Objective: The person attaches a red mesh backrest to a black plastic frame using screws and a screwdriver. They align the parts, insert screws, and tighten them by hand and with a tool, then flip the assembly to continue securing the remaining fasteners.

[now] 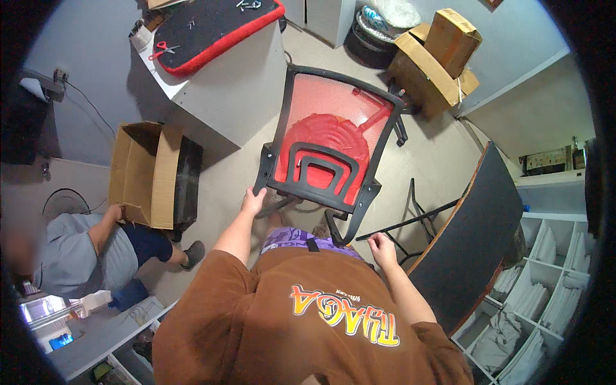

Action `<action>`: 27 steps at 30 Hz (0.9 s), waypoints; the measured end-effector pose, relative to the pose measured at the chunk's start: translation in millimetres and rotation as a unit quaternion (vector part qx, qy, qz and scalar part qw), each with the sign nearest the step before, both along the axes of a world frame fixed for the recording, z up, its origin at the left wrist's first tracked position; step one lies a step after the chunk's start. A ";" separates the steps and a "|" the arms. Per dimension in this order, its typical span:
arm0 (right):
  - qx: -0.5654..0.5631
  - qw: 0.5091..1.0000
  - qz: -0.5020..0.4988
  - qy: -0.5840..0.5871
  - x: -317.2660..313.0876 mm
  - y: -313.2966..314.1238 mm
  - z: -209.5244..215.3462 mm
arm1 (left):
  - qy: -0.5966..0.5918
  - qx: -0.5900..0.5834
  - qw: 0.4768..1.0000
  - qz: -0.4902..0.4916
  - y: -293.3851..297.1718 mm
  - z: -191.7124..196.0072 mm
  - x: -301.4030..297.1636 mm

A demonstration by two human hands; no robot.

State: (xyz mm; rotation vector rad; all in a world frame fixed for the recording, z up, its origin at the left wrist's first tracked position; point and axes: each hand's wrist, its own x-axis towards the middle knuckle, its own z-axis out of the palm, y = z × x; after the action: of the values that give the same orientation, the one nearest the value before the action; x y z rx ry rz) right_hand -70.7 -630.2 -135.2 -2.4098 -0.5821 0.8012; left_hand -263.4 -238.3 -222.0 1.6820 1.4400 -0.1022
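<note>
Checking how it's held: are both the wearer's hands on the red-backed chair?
No, the left hand grips the chair by its left side, but the right hand is apart from it.

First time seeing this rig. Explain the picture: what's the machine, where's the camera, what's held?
No machine: two bare hands, seen from the wearer's head, looking down. The left hand grips the lower-left edge of a black-framed red mesh chair backrest. The right hand is curled beside a thin black metal bar; contact is unclear. Ahead, a white box-shaped cabinet bears a black, red-edged padded panel with red-handled scissors and small metal fasteners. Left, another person touches an open brown cardboard box.
</note>
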 end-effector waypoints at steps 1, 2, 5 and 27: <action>-0.010 1.000 0.003 0.003 -1.0 -4.0 -0.5 | -0.004 0.008 1.000 -0.004 -4.0 3.8 -1.5; -0.006 1.000 0.026 0.005 0.6 -5.9 0.7 | -0.011 0.022 1.000 -0.005 -5.7 6.9 -3.3; -0.032 0.995 0.087 0.031 2.2 -4.5 1.9 | -0.027 -0.008 1.000 0.013 -6.6 -1.6 -7.6; -0.083 0.995 -0.046 0.043 -57.0 73.0 32.5 | 0.048 -0.304 0.946 -0.102 46.7 3.9 5.6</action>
State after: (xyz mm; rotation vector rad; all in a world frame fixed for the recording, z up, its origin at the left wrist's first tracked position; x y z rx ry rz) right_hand -127.6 -557.2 -102.7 -2.5172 -0.3811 0.9403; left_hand -257.8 -191.7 -218.2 1.3094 1.1370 -0.6809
